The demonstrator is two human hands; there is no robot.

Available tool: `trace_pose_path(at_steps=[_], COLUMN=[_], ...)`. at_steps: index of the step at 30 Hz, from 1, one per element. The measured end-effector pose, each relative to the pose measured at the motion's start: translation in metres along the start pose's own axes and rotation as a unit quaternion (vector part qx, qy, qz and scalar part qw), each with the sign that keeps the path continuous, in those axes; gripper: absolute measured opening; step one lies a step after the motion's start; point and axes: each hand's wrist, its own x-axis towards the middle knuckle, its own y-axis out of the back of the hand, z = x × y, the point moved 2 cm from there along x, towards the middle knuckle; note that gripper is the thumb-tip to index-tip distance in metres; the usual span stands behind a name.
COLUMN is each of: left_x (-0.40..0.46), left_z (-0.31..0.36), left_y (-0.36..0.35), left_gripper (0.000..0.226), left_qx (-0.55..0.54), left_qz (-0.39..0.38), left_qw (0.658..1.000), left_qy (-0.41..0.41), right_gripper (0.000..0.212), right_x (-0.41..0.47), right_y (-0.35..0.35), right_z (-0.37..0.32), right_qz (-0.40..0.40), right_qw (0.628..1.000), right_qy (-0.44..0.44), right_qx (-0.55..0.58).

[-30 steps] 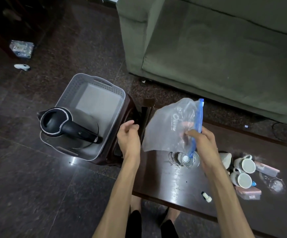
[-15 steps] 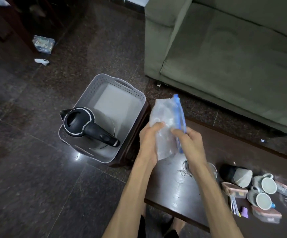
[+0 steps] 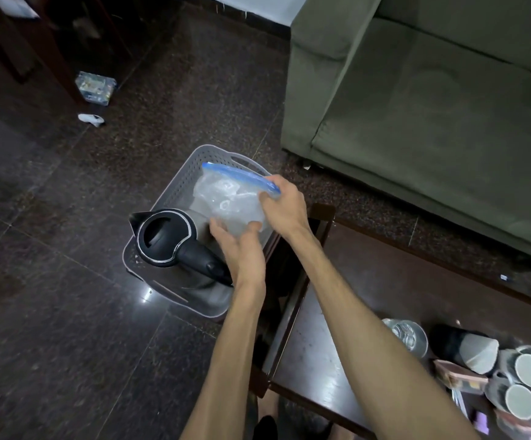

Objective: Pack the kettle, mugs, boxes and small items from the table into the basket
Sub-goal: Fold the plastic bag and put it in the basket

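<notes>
Head view, looking down. Grey plastic basket with small holes in its walls (image 3: 175,192) on the dark shiny floor (image 3: 51,312), close against the end of the dark brown wooden desk (image 3: 384,290). Black electric kettle with a silver ring round its lid (image 3: 165,238) standing in the near half of the basket, spout out over the left rim, handle pointing toward the desk. Clear plastic zip bag with a blue strip along the top (image 3: 229,201) held above the far half of the basket, between the kettle and the far rim. Right hand (image 3: 284,206) pinching the blue strip at its right end, fingers curled round it. Left hand (image 3: 242,246) under the bag, palm up, fingers spread and touching the bag's bottom edge, not curled round it. Bare basket wall showing at the far left. Wide open floor to the left. Green cloth sofa (image 3: 432,106) near the basket's far right side. On the near right corner of the desk, close together: two white mugs (image 3: 524,385), a round glass thing (image 3: 408,336), flat pinkish boxes (image 3: 459,376). The rest there too blurred to tell.
</notes>
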Motion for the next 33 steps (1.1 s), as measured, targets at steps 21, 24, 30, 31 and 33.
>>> trace_pose_path(at_steps=[21,24,30,31,33], left_x=[0.092,0.102,0.071,0.054,0.018], left_z=[-0.047,-0.054,-0.042,-0.042,-0.051], left_y=[-0.042,-0.048,-0.055,-0.059,-0.069], left_gripper=[0.068,0.064,0.051,0.048,0.038], left_qx=[0.632,0.627,0.557,0.537,0.507], left_qz=[-0.149,-0.146,-0.029,-0.025,-0.044], left_qw=[0.753,0.759,0.791,0.792,0.794], left_qy=[-0.107,-0.098,-0.253,-0.289,-0.332], right_gripper=[0.033,0.026,0.023,0.022,0.022], right_x=[-0.025,-0.057,-0.109,-0.116,-0.13], right_y=[0.046,0.073,0.116,0.123,0.14], right_z=[0.073,0.104,0.147,0.152,0.162], right_qz=[0.099,0.127,0.18,0.189,0.206], right_qw=[0.984,0.987,0.984,0.982,0.977], right_qy=[0.092,0.046,0.001,-0.005,-0.022], right_qx=[-0.114,-0.085,-0.003,0.018,0.057])
